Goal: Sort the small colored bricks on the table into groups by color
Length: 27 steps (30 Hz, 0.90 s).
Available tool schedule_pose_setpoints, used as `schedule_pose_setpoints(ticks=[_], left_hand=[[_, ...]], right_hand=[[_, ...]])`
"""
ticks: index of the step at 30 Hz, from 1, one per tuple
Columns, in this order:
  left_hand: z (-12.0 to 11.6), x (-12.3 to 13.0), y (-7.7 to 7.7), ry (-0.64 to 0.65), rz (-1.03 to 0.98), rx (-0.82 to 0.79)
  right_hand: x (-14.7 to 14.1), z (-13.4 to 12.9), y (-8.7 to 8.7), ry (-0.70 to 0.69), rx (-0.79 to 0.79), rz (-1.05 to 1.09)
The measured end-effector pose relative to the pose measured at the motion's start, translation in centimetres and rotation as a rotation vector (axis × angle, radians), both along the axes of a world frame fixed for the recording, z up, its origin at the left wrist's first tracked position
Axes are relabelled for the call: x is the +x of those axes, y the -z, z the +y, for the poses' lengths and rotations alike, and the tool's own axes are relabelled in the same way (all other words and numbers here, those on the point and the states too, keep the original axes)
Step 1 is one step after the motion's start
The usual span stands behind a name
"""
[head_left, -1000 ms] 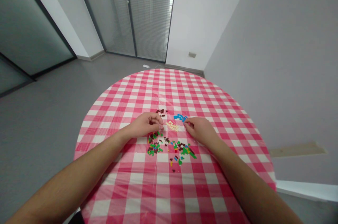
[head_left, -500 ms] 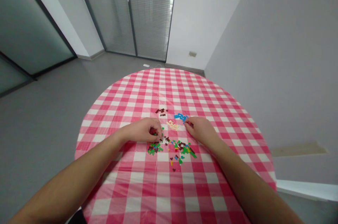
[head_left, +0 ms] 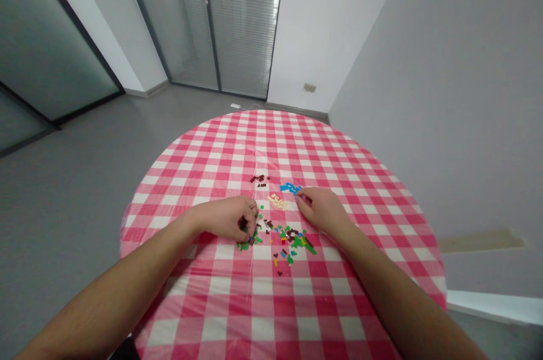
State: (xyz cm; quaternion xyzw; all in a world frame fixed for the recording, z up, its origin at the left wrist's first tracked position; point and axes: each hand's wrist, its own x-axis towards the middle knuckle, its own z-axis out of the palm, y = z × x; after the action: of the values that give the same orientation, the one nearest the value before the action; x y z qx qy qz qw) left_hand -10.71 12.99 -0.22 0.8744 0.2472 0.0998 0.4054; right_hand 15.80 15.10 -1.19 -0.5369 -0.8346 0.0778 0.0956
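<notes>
My left hand [head_left: 231, 217] is bent over a pile of green and brown bricks [head_left: 243, 245], its fingers pinched together; whatever lies between the fingertips is too small to tell. At the right edge of a small group of blue bricks [head_left: 289, 187] rests my right hand [head_left: 324, 208], thumb and forefinger closed, their tips hiding any piece. Cream bricks [head_left: 278, 201] lie between the hands, with dark brown bricks [head_left: 260, 179] farther back. A mixed pile of green, brown, yellow and red bricks [head_left: 299, 240] spreads in front of my right hand.
A pink and white checked cloth [head_left: 263, 145] covers the round table. A few loose pieces, including a dark brown one [head_left: 279, 273], lie nearest me. Beyond the table stand a glass partition [head_left: 241, 26] and a white wall.
My left hand has moved a little toward me, from beside the brown pieces to the green and brown pile. My right hand has stayed by the blue bricks.
</notes>
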Motion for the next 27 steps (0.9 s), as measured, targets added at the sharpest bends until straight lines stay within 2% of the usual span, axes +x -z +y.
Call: schedule_pose_setpoints(ticks=[6,13,22,24,27], left_hand=[[-0.40,0.30,-0.09,0.011,0.027,0.075],[-0.55,0.49,-0.26,0.033,0.042,0.079],[-0.66,0.97,-0.21,0.057,0.014,0.095],[-0.66,1.02,-0.26,0.036,-0.003,0.060],[-0.53,0.78,-0.22,-0.062,-0.065,-0.018]], right_hand=[[0.03,-0.01,0.11,-0.011,0.016,0.041],[0.16,0.03,0.45,-0.018,0.029,0.095],[0.11,-0.17,0.09,-0.017,0.022,0.104],[0.11,-0.18,0.05,-0.009,0.023,0.105],[0.14,-0.17,0.06,-0.005,0.039,0.119]])
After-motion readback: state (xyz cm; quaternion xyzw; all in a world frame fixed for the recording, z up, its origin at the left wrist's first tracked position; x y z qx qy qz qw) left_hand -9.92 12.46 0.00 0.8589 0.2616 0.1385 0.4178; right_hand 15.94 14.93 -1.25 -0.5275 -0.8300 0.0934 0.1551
